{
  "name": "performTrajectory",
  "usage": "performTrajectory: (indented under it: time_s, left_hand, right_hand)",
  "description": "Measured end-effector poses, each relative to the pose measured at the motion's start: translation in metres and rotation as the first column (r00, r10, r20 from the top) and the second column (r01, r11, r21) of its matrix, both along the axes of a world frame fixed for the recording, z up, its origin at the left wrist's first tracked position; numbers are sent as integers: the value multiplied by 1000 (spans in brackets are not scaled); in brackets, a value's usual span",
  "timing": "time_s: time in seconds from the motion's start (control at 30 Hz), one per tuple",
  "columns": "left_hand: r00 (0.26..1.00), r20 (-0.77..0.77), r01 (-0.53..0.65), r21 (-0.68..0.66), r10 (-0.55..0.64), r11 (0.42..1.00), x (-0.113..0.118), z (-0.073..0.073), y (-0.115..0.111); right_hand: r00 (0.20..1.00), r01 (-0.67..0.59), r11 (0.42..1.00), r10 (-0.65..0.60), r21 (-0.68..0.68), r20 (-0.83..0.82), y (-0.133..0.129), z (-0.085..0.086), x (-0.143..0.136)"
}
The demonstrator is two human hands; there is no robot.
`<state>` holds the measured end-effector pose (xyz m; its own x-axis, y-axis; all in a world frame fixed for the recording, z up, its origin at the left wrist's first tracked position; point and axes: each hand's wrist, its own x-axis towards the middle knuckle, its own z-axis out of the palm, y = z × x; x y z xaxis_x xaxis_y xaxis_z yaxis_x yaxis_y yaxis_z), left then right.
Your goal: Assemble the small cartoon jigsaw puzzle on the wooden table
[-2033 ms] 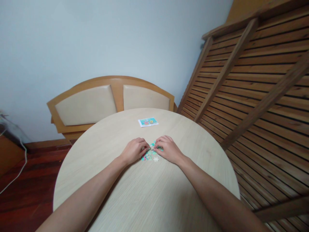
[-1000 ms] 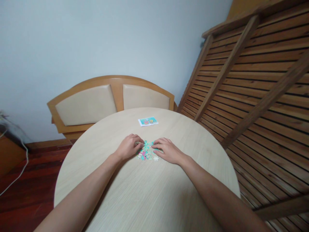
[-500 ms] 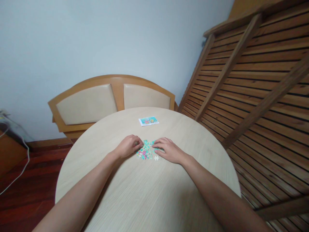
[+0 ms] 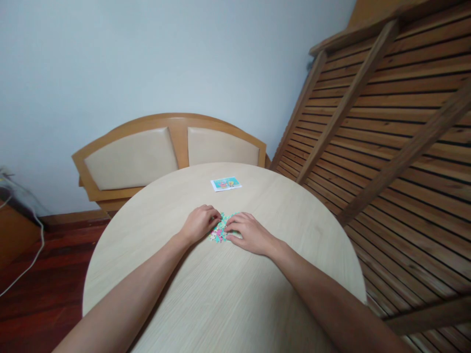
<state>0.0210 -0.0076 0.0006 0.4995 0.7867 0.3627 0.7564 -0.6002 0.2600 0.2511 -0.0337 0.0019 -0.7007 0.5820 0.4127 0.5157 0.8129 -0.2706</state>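
Observation:
A small heap of jigsaw puzzle pieces (image 4: 219,235), turquoise, pink and white, lies on the round table (image 4: 206,304). At its left edge rests my left hand (image 4: 200,223), fingers loosely bent and thumb a little apart, with no piece visible in it. My right hand (image 4: 252,234) reaches over the right side of the heap, its fingers and thumb spread and touching pieces. It hides part of the pile. Beyond both hands a picture card (image 4: 225,184) lies flat, printed in turquoise with cartoon figures.
A wooden headboard (image 4: 178,142) with cream panels stands against the wall behind the table. To the right leans a large slatted wooden frame (image 4: 368,122), close to the table's edge. A white cable (image 4: 41,240) hangs at the left above a dark red floor (image 4: 55,274).
My right hand has moved left over the heap, covering a white piece that lay apart at its right. My left hand has shifted slightly right, so the hands are closer together.

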Motion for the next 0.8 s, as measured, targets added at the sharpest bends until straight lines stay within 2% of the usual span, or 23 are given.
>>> performTrajectory:
  time_s: [0.13,0.27,0.43,0.57,0.8]
  left_hand:
    - [1000,1,27,-13,-27,1000,-3,1,-1]
    - [994,-2,113,-44,-114,993,-13,12,-3]
    - [979,10,202,-180,-204,963,-25,23,-7]
    - [973,-38,214,-241,-230,947,-26,24,-9]
    - [958,-9,273,-258,-285,927,-24,24,-9]
  right_hand:
    - [999,-2,1000,1,-25,-36,-1,4,-1]
    - [998,3,1000,-5,-23,-60,0,7,1]
    - [991,104,994,-100,37,-86,7,7,9]
    - [985,167,982,-162,84,-63,12,5,14]
    - [991,133,988,-133,80,-1,13,0,12]
